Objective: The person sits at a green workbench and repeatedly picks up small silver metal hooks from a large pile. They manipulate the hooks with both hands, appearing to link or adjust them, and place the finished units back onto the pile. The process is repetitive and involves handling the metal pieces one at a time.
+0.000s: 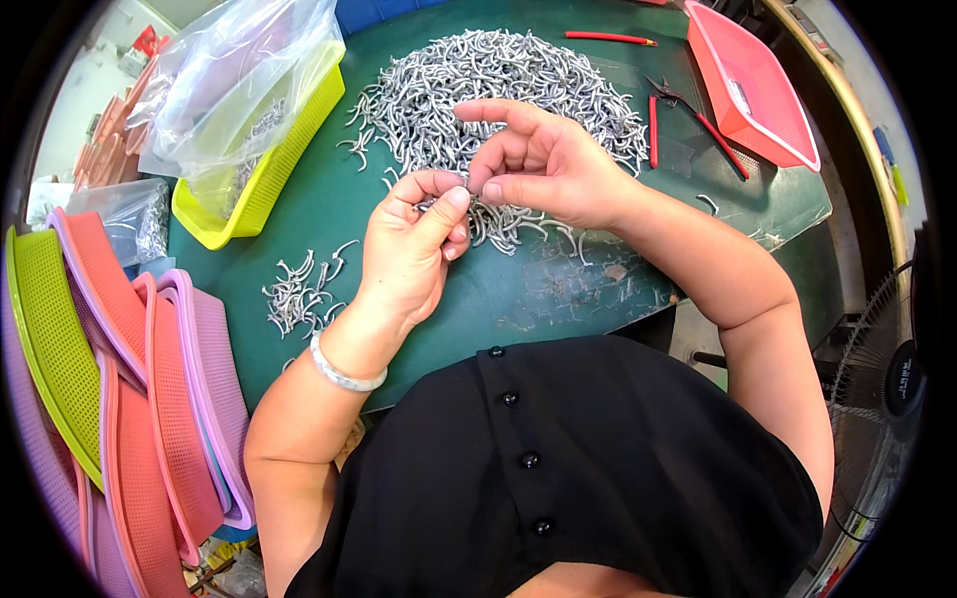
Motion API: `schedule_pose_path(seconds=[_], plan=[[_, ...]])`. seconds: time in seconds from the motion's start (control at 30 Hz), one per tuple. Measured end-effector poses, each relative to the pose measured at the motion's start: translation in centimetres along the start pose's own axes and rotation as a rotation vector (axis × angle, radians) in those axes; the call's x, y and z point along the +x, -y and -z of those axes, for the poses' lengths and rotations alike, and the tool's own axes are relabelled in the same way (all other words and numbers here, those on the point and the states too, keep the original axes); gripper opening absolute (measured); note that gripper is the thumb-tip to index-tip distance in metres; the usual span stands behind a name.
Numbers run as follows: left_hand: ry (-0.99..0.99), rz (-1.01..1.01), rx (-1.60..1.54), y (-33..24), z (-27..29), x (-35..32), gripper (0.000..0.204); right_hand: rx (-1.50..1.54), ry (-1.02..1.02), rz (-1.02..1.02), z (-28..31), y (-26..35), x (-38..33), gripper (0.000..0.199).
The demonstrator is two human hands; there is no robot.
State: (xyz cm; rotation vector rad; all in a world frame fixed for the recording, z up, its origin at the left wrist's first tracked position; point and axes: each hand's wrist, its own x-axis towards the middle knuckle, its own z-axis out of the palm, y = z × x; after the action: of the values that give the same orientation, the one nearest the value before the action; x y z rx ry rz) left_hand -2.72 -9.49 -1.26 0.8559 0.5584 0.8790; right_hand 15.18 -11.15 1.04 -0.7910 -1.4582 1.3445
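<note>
Grey hook (431, 204): pinched between my left hand (411, 249) and right hand (543, 164), just before the hook pile (498, 90) on the bench (558, 289).

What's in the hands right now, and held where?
A small grey metal hook, pinched at its end between the left hand thumb and forefinger. The right hand fingertips meet it there; its grip cannot be told.

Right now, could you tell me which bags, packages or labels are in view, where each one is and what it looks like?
Clear plastic bag: top left, crumpled, lying in the yellow basket.
Smaller clear bag: left edge, beside the stacked baskets, holding grey metal pieces.
Round label: on the fan hub at right, dark with pale marks.
</note>
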Motion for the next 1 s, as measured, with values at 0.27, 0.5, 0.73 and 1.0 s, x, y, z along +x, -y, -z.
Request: schedule_pose_path(seconds=[0.27, 0.5, 0.73, 1.0], plan=[[0.004, 0.010, 0.013, -0.05, -0.08, -0.03, 0.010, 0.003, 0.000, 0.009, 0.01, -0.02, -0.03, 0.056], [0.064, 0.065, -0.024, 0.03, -0.01, -0.06, 0.011, -0.032, -0.025, 0.042, -0.01, 0.03, -0.02, 0.053], [0.094, 0.110, -0.043, 0.24, -0.28, 0.02, 0.006, -0.027, -0.030, 0.052, -0.40, 0.22, -0.29, 0.052], [0.168, 0.143, -0.052, 0.24, 0.01, 0.09, 0.006, -0.106, -0.024, 0.132, -0.73, 0.36, -0.56, 0.051]])
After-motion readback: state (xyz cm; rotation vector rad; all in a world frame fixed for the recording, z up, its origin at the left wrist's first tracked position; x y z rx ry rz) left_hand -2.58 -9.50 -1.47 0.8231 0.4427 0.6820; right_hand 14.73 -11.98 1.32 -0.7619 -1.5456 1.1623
